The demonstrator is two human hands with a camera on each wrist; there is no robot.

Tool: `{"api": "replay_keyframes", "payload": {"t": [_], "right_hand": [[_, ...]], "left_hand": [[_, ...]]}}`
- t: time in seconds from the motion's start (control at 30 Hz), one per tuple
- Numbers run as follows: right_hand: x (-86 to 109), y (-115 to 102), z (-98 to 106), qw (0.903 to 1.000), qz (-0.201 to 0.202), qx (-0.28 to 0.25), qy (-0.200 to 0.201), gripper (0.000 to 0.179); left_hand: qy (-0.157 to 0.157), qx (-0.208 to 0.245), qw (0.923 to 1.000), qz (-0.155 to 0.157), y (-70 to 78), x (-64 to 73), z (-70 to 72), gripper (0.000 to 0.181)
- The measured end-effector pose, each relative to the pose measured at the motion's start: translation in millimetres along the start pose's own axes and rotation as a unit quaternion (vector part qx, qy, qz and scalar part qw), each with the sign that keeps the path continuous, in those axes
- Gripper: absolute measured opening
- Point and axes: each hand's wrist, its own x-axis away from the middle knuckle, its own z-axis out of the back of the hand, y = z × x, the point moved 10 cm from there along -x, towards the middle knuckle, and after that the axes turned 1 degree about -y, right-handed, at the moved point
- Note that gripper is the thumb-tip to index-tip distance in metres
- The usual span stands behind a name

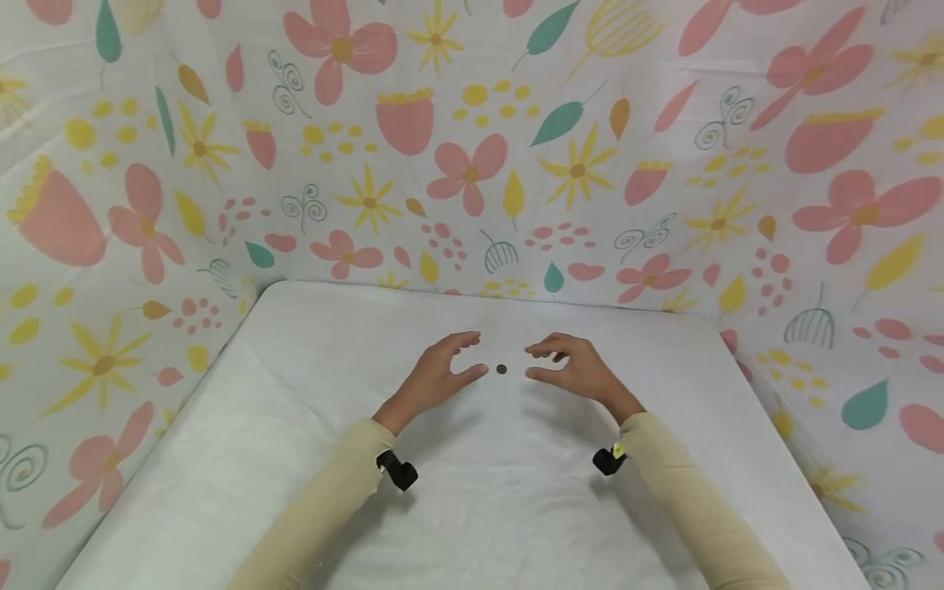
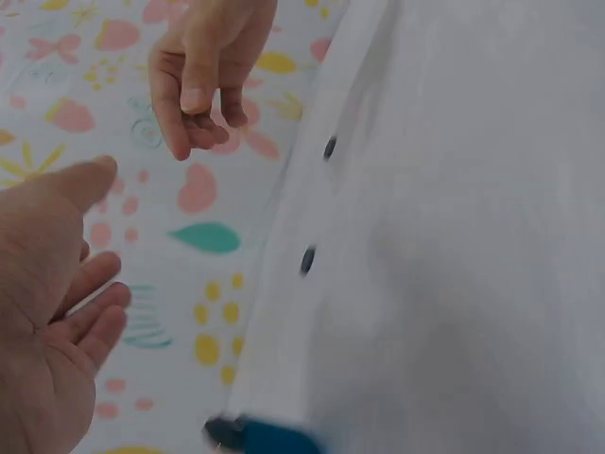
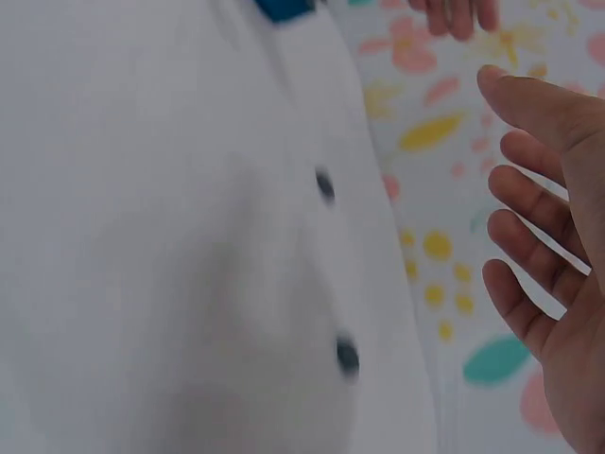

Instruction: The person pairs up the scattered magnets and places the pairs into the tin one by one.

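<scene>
Both hands are raised over a white-covered table, fingers spread and loosely curved, holding nothing. The left hand (image 1: 435, 373) is left of a small dark round disc (image 1: 501, 369), its thumb tip close to it in the head view. On the disc's other side, the right hand (image 1: 578, 369) faces the left one. Two dark discs, an upper one (image 2: 330, 148) and a lower one (image 2: 307, 260), lie apart on the cloth in the left wrist view. A blurred blue object with a dark end (image 2: 274, 437) is cut off at that frame's bottom; its kind is unclear. The head view shows just one disc.
The white cloth (image 1: 472, 508) covers the tabletop. Floral-printed fabric (image 1: 472, 172) rises along the table's back and both sides. A black wrist camera (image 1: 398, 471) sits on the left sleeve, another (image 1: 608, 460) on the right.
</scene>
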Motion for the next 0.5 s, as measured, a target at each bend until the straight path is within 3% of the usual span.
{"api": "replay_keyframes", "payload": {"t": [0.13, 0.3, 0.5], "right_hand": [[13.4, 28.9, 17.2, 0.9991, -0.040, 0.014, 0.001, 0.040], [24.8, 61.4, 24.2, 0.9959, -0.089, 0.017, -0.003, 0.040], [33.3, 86.0, 15.3, 0.9928, -0.117, 0.024, 0.006, 0.035]], "left_hand": [[-0.011, 0.023, 0.9996, 0.011, -3.5, -11.7, -22.8, 0.058], [-0.024, 0.057, 0.9974, 0.037, -13.7, -22.6, -49.7, 0.052], [-0.038, 0.029, 0.9971, 0.059, -28.2, -37.9, -75.8, 0.047]]}}
